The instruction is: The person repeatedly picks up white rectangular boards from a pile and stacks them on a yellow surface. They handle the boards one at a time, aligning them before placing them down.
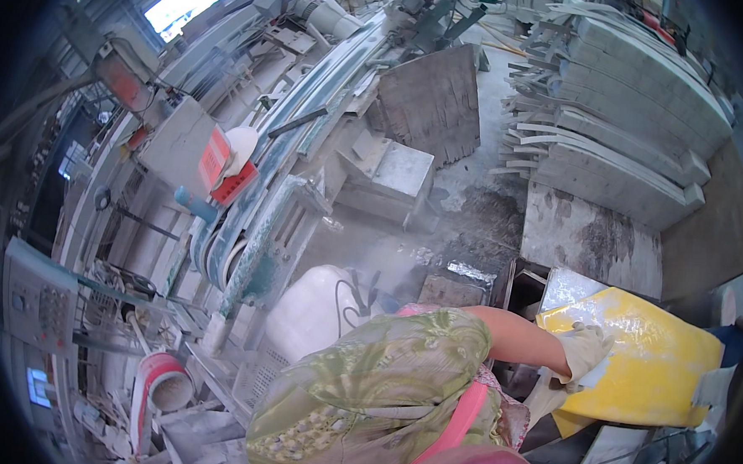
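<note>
My left hand (585,351), in a whitish glove, reaches out to the right and rests on a yellow sheet-like piece (655,356) with a wet, whitish smeared surface. Its fingers look closed, and a pale bluish-white patch (597,374) shows beneath them; I cannot make out what that is. Just below, a second pale glove (546,397), seemingly my right hand, is partly covered by my left forearm and clothing. Its fingers are hidden. My green patterned sleeve (364,374) and a pink strap (453,429) fill the lower middle.
Long pale slabs (630,103) are stacked at the far right. A long bluish machine rail (284,143) runs up the left, near a red basket (233,184) and a control panel (40,297). A white rounded bundle (313,309) and a red-white bucket (166,392) stand nearer.
</note>
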`<state>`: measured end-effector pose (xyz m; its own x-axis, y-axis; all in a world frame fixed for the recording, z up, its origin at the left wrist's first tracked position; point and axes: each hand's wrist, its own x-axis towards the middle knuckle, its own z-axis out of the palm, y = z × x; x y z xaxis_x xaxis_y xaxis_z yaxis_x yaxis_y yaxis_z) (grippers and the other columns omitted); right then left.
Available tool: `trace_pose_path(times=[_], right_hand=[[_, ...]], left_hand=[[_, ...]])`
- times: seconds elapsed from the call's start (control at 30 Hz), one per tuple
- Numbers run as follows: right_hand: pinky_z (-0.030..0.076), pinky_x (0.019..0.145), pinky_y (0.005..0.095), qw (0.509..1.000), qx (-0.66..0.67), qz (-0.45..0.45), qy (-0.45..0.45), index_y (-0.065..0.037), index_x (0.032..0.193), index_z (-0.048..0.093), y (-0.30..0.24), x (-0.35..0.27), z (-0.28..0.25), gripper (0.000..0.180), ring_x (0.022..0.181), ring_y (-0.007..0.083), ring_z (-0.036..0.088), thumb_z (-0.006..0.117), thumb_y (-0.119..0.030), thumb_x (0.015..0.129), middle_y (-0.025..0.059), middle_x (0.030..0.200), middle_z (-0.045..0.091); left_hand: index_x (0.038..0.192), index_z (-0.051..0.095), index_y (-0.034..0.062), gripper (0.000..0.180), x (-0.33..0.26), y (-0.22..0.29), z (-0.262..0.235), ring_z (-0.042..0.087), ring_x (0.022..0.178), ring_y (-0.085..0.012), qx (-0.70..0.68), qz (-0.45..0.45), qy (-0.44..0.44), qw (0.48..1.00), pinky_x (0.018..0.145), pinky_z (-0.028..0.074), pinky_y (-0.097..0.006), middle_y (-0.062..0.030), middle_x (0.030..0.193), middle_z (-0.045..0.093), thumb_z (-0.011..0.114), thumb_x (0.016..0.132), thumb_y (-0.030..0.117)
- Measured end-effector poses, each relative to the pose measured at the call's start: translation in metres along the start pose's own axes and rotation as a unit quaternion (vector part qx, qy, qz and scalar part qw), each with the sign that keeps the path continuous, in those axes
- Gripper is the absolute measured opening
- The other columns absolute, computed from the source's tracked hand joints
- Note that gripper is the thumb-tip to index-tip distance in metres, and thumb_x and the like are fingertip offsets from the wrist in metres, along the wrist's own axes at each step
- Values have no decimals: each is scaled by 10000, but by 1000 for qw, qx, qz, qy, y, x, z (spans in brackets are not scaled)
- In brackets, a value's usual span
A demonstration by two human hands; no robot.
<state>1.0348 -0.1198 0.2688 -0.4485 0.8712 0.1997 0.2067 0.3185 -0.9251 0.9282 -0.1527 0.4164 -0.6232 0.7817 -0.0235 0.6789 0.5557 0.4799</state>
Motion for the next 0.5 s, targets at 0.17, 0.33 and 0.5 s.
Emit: trace_pose_path(times=[0.17, 0.33, 0.5], right_hand=[[506, 1014, 455, 980, 189, 21, -54, 2, 1273, 633, 22, 1, -19, 388, 1218, 423, 583, 712, -126, 915, 296, 1388, 541], [429, 1139, 438, 989, 106, 69, -80, 83, 1498, 345, -43, -24, -44, 510, 1388, 372, 454, 494, -139, 1064, 265, 1543, 355], [350, 1205, 430, 953, 226, 196, -39, 87, 1530, 289, -105, -27, -14, 601, 1421, 325, 420, 445, -286, 1084, 224, 1566, 339]], left_hand=[[1428, 359, -106, 1052, 23, -12, -37, 607, 1110, -365, 19, 97, -172, 980, 916, 501, -469, -246, 1156, 603, 872, 597, 286], [1371, 397, -133, 1047, 22, -16, -33, 633, 1068, -376, 31, 111, -125, 985, 906, 514, -458, -248, 1105, 625, 883, 569, 331], [1359, 437, -143, 1020, 47, -39, -25, 647, 1032, -388, -54, 109, -147, 982, 896, 524, -453, -270, 1093, 648, 843, 597, 401]])
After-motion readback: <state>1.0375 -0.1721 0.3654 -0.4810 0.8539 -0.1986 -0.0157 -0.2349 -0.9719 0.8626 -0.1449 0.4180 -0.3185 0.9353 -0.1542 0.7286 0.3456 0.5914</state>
